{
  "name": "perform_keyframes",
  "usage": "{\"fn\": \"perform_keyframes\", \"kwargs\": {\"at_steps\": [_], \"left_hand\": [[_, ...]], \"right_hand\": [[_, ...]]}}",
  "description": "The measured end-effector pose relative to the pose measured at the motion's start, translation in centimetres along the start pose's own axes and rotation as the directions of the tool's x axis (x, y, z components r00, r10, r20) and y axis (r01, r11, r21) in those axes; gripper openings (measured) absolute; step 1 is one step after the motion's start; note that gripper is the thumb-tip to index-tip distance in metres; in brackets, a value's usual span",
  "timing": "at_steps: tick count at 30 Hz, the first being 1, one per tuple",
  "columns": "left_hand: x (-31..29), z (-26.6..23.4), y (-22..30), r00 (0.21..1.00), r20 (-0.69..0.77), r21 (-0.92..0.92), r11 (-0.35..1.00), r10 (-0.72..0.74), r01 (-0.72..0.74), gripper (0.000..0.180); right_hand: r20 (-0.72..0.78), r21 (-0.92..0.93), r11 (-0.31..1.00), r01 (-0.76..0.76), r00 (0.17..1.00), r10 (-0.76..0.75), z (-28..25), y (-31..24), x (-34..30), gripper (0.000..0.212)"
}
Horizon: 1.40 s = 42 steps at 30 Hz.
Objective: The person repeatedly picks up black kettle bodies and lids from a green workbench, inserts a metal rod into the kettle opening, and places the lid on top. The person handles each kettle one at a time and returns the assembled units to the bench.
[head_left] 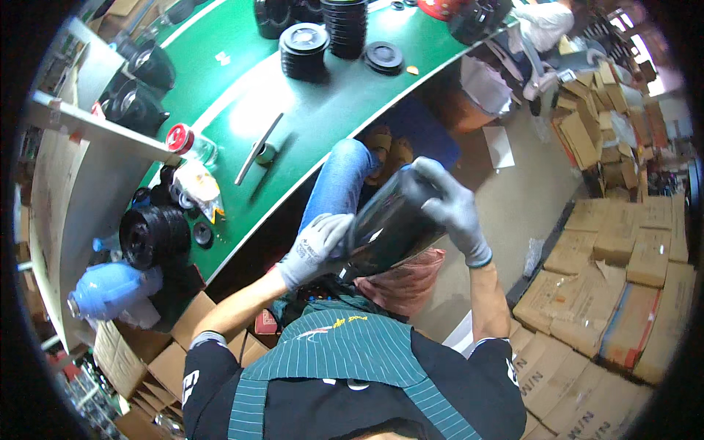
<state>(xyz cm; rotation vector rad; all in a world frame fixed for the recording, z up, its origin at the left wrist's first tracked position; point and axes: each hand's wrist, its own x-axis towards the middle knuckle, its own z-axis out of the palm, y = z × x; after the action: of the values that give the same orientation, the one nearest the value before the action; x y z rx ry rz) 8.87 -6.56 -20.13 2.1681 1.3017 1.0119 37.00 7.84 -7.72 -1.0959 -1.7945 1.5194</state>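
Observation:
Above my lap I hold a dark, glossy cylindrical jar [392,224] on a slant, slightly blurred by motion. My left hand [317,248], in a grey glove, is closed on its lower left end. Around the upper right end curl the fingers of my right hand [451,205], gloved the same way. Part of the jar's left end is hidden behind my left hand. Beyond it on the green table [246,209] stands a small holder with a long flat bar [258,149] on top. Stacks of round black lids [303,50] stand at the far side.
A clear jar with a red lid [178,138] and a plastic bag [196,187] are at the table's left. Nearby sit a stack of black discs [152,236] and a blue rounded object [114,288]. Cardboard boxes [572,308] fill the right. A co-worker [543,33] sits far right.

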Motion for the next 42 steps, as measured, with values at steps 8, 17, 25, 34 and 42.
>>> {"fn": "perform_keyframes", "kwargs": {"at_steps": [8,17,25,34,42], "left_hand": [[2.0,-7.1,-11.7,0.832,-0.536,0.620,0.600,-0.146,0.505,0.061],[8.3,-10.2,-2.7,0.820,0.090,-0.365,0.748,-0.565,0.555,0.044],[9.7,-8.0,9.1,0.885,0.297,0.285,0.918,-0.358,0.275,0.059],[8.9,-4.7,11.7,0.927,0.113,0.188,0.924,-0.358,0.333,0.078],[8.3,-3.9,1.0,0.769,0.173,-0.711,0.462,-0.615,0.530,0.076]], "right_hand": [[0.159,-0.412,0.848,0.333,0.943,-0.293,9.3,4.7,0.7,0.083],[-0.219,0.624,0.781,0.014,0.963,0.158,10.3,7.2,-0.3,0.101],[0.053,0.745,0.633,-0.209,0.965,0.256,7.2,7.5,2.1,0.063],[0.171,0.860,0.492,-0.137,0.985,-0.023,6.9,10.7,3.8,0.044],[-0.070,0.692,0.662,0.287,0.940,-0.335,8.7,8.6,-3.7,0.052]]}}
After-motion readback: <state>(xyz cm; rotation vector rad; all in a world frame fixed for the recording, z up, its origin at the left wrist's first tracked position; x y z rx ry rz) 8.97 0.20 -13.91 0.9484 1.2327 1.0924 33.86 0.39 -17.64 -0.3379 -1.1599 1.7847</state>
